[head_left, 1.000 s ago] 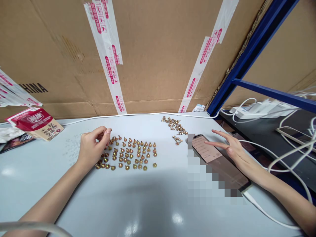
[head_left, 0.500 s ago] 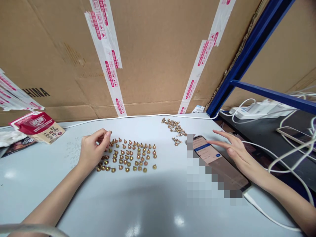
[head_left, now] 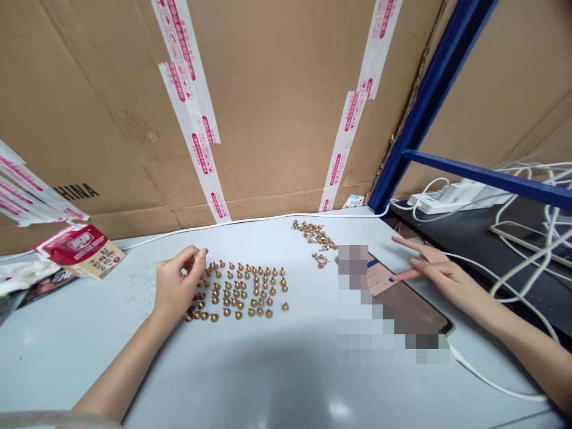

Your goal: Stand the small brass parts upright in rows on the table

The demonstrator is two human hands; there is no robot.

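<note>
The black, slab-shaped smartphone point(head_left: 413, 301) lies screen up on the pale grey tabletop point(head_left: 250, 369), its long axis slanting from upper left to lower right, a white cable point(head_left: 496, 384) leaving the lower-right end; pixelation covers its left edge. The right hand point(head_left: 440, 268) holds nothing, fingers spread; one fingertip has come down the screen since half a second ago, to a blue button, though whether it touches cannot be told. A second ago the screen showed a plain list; a blue band now crosses it. The wording is too small to read.

The left hand point(head_left: 179, 280) keeps thumb and forefinger pinched on a small dark piece point(head_left: 206, 252), too small to identify, beside the brassy, flat-headed metal screws point(head_left: 243, 294). These stand in rough rows on their heads, shanks upward. A loose heap of similar screws point(head_left: 319, 233) points every way.

Farther out, a red-and-cream drink carton point(head_left: 84, 250) bears Chinese characters, lying tilted. The brown cardboard box point(head_left: 268, 107) behind reads "HINA" in black, and its white packing tape point(head_left: 203, 146) carries red labels and pictograms.
</note>
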